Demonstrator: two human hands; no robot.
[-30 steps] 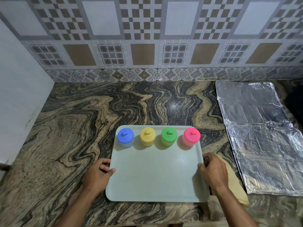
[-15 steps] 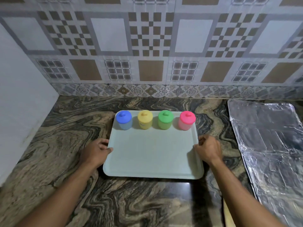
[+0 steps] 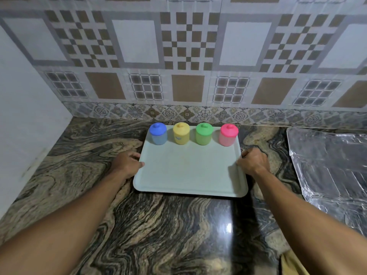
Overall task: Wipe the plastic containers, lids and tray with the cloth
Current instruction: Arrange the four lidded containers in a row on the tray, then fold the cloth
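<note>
Both hands grip the tray by its side rims, wiping not yet begun.

The fingers [image 3: 137,155] of the left hand [image 3: 127,164] curl on the tray [image 3: 190,171] at its left rim, and the right hand [image 3: 253,162] clamps the right rim likewise, likely to steady or place it on the table [image 3: 158,231]. Four lidded containers, blue [image 3: 158,133], yellow [image 3: 181,133], green [image 3: 204,133] and pink [image 3: 228,135], stand along its far edge. The cloth [image 3: 292,263] lies well apart, by the near right corner.

pale tray [image 3: 190,175], four lidded containers [image 3: 193,133] upright
</note>
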